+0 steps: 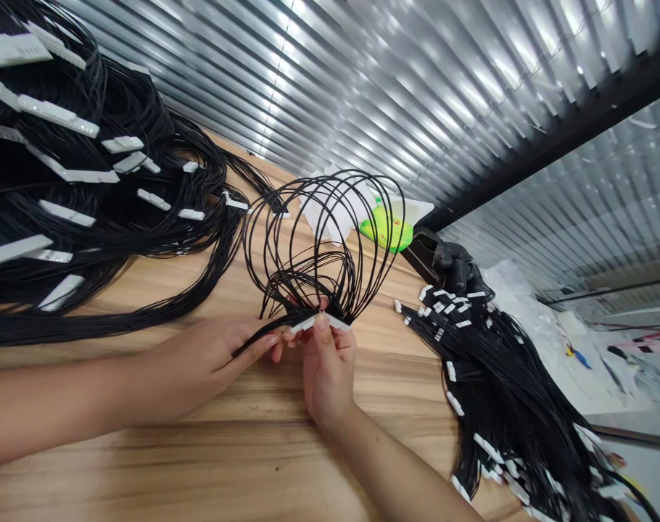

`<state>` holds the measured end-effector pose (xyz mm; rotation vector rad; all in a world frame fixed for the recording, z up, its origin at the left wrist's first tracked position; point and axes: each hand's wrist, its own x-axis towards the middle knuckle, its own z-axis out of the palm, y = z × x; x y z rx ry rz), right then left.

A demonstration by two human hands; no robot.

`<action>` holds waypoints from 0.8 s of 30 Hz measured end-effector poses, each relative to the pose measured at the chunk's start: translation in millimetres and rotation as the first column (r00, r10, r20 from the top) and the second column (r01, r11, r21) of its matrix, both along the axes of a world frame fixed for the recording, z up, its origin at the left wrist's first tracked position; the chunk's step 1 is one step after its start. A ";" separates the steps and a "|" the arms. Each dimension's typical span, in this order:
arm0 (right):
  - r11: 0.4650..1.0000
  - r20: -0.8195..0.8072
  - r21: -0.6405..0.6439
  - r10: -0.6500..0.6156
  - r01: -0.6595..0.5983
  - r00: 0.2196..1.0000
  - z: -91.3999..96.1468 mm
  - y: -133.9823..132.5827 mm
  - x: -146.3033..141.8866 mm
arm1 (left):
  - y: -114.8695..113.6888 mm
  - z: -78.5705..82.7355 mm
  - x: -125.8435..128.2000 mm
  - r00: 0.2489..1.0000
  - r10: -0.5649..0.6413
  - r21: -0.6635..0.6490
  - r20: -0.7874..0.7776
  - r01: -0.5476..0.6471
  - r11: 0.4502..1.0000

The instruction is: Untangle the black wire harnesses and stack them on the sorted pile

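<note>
Between my hands is a wire harness (357, 283) of thin black wires that loop up and away from me. White connectors (338, 323) sit at its near end. My right hand (330, 366) pinches the connectors, with the thumb on top near their middle. My left hand (221, 355) is closed round the bundled black wires just left of the connectors. Some of its fingertips are hidden under the wires. Both hands are held above the wooden table (215, 464).
A large heap of black wire harnesses (139, 239) with white connectors fills the left. Another pile of harnesses (504, 377) lies at the right. Behind the loops are white paper (335, 206) and a bright green packet (387, 228). A corrugated metal wall (330, 94) borders the table's far side.
</note>
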<state>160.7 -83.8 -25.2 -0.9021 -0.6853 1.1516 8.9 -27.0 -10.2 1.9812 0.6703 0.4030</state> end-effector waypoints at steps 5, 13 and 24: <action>0.998 0.013 -0.044 -0.038 0.038 0.999 1.4 1.9 -0.3 | 8.9 -9.0 -0.6 1.000 0.010 0.175 -0.015 -0.007 0.985; 0.981 -0.020 -0.131 -0.144 0.140 0.989 0.8 7.7 1.6 | 15.9 -8.5 -2.0 0.975 0.219 0.414 -0.032 -0.187 0.891; 0.993 0.021 -0.088 -0.079 0.080 0.997 1.6 2.0 -0.8 | 11.3 5.7 -4.3 0.958 0.197 0.506 0.210 -0.279 0.816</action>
